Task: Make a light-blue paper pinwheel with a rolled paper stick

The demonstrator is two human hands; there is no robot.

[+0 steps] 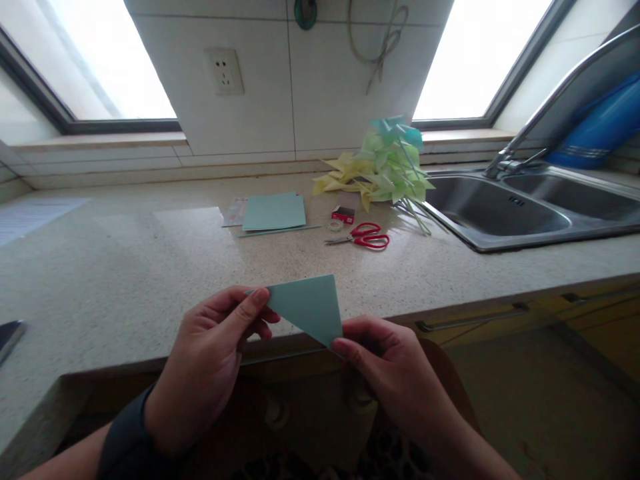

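A teal paper folded into a triangle (309,307) is held in the air just before the counter's front edge. My left hand (210,360) pinches its left corner between thumb and fingers. My right hand (390,373) pinches its lower right corner. Further back on the speckled stone counter (125,267) lie a stack of teal paper sheets (274,212), red-handled scissors (367,237), a roll of clear tape (335,225) and a small red box (343,214).
A heap of yellow, green and teal paper pinwheels on sticks (387,170) rests by the steel sink (525,207) with its tap at the right. A wall socket (225,71) sits between two windows. A dark object (9,337) lies at the counter's left edge.
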